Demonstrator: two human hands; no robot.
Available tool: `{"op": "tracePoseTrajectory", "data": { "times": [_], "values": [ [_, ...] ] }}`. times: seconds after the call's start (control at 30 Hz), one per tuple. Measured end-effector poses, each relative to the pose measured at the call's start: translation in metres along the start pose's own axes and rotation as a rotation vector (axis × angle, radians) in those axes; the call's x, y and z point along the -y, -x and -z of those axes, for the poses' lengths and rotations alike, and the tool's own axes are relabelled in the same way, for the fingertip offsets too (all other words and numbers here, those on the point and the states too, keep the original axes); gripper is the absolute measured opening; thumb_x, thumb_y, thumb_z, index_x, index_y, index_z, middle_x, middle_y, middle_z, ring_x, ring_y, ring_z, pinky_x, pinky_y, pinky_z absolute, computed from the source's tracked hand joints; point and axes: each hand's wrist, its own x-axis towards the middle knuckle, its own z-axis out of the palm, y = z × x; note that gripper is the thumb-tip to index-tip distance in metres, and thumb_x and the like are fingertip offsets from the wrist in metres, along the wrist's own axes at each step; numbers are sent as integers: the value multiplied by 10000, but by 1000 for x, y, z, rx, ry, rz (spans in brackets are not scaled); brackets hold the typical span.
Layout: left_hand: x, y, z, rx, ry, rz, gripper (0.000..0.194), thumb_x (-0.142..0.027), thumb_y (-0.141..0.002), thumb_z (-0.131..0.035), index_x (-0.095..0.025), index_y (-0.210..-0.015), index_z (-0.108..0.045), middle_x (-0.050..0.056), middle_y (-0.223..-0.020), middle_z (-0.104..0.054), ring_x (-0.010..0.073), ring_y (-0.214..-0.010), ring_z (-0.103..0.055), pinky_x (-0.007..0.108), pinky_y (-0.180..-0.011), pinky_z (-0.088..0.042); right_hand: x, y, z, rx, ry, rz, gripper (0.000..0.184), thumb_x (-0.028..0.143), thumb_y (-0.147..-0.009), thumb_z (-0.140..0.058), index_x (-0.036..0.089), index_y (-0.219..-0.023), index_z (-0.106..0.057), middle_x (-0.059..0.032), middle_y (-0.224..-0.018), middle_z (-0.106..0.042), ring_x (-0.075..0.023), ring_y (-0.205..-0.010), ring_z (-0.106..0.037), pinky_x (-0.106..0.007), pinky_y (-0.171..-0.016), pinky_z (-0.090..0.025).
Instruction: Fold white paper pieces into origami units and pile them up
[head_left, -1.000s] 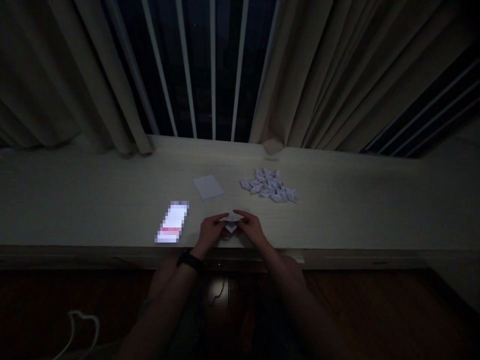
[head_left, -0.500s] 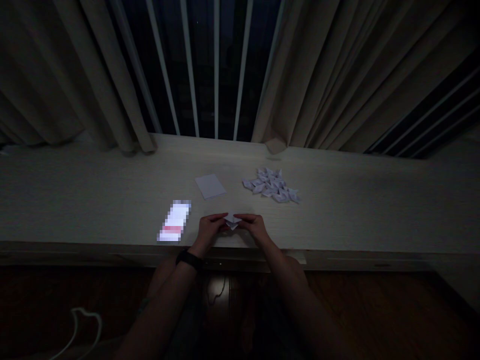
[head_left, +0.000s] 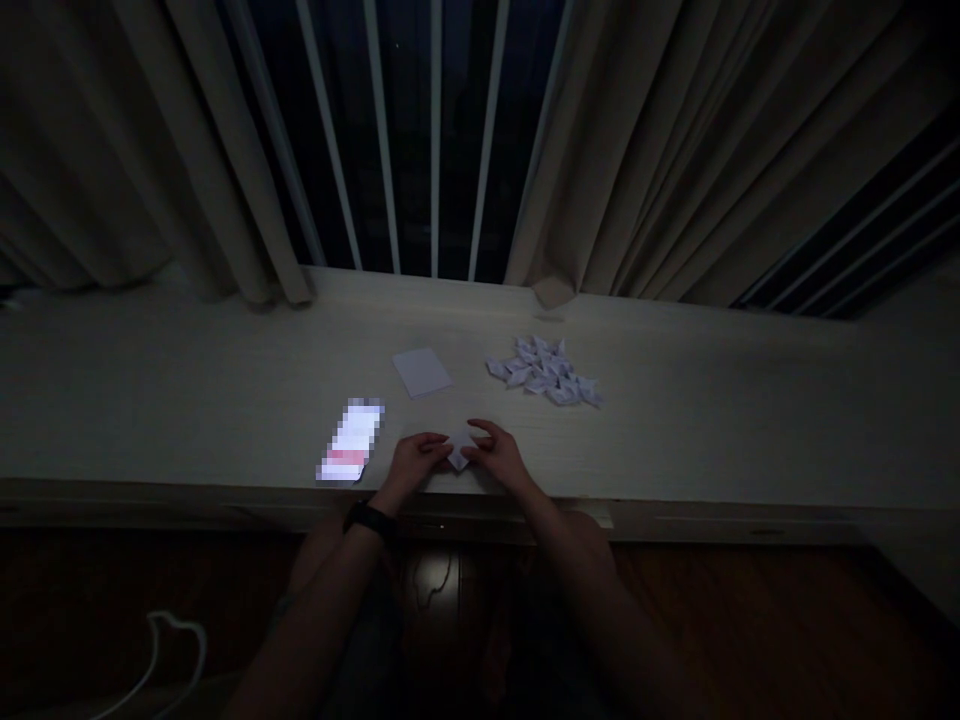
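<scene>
Near the front edge of the white ledge (head_left: 675, 430), a small folded white paper (head_left: 459, 450) sits between my two hands. My left hand (head_left: 417, 462) is closed on its left side, fingers pinching. From the right, my right hand (head_left: 498, 458) grips the paper, thumb against it and the index finger reaching toward its top. Beyond my hands lies a stack of square white paper (head_left: 422, 372). To the right of that stack is a group of folded paper pieces (head_left: 544, 372), several of them set close together.
A lit phone (head_left: 351, 440), blurred out, lies left of my hands. Behind the ledge are a barred window (head_left: 412, 140) and beige curtains (head_left: 630, 150). A pale cable (head_left: 180, 622) hangs at the lower left, above a dark wooden floor (head_left: 750, 620).
The folded paper has gone from spread-looking flaps to a flatter diamond lying lower, closer to the ledge. My right fingers have shifted on it. The view has moved slightly.
</scene>
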Motion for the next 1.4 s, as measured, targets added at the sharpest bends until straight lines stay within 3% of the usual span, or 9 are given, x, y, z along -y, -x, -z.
{"op": "tracePoseTrajectory", "data": {
  "times": [0.17, 0.37, 0.63, 0.77, 0.87, 1.03, 1.4],
  "values": [
    [-1, 1, 0, -6, -25, -32, 323, -381, -613, -772, -118, -775, -679, 76, -759, -718, 197, -690, -674, 329, -679, -562, -11, -2, -1, 17, 29, -33, 342, 380, -623, -737, 164, -886, -698, -63, -792, -724, -203, -680, -669, -311, -638, -535],
    [3, 2, -4, -41, 8, -29, 259, -349, -588, -774, -135, -674, -657, 50, -688, -694, 179, -661, -658, 324, -680, -554, -11, 6, 0, -84, 58, 34, 274, 360, -645, -697, 167, -839, -711, -55, -794, -723, -193, -699, -652, -309, -686, -518],
    [9, 2, -3, -87, -110, -110, 268, -379, -618, -740, -142, -715, -662, 55, -727, -695, 179, -687, -648, 290, -653, -526, -9, 13, -10, -91, 289, 92, 246, 313, -675, -641, 192, -878, -712, -16, -792, -719, -179, -711, -635, -271, -679, -480],
    [13, 2, -3, -194, -240, -189, 366, -421, -614, -751, -156, -835, -628, 68, -851, -708, 176, -749, -651, 272, -668, -501, -11, 14, -12, -233, 317, 87, 263, 349, -718, -605, 185, -902, -697, -27, -825, -714, -183, -714, -632, -277, -689, -478],
    [15, 4, -6, -199, -364, -215, 372, -469, -620, -738, -161, -780, -604, 59, -806, -701, 168, -718, -640, 262, -654, -477, -10, 16, -14, -308, 342, 113, 277, 368, -756, -577, 182, -934, -680, -35, -853, -710, -187, -743, -633, -281, -710, -477],
    [17, 5, -10, -157, -514, -255, 298, -438, -637, -714, -175, -729, -611, 22, -711, -664, 162, -672, -610, 250, -622, -445, -8, 22, -18, -248, 490, 210, 216, 304, -792, -555, 214, -951, -670, -35, -870, -706, -198, -783, -636, -292, -743, -468],
    [17, 3, -6, -154, -520, -255, 166, -269, -635, -681, -184, -751, -598, 11, -735, -665, 157, -688, -625, 251, -654, -461, -13, 22, -22, -225, 615, 326, 280, 173, -789, -505, 204, -1039, -627, -60, -983, -678, -203, -902, -620, -318, -839, -466]
  ]
}}
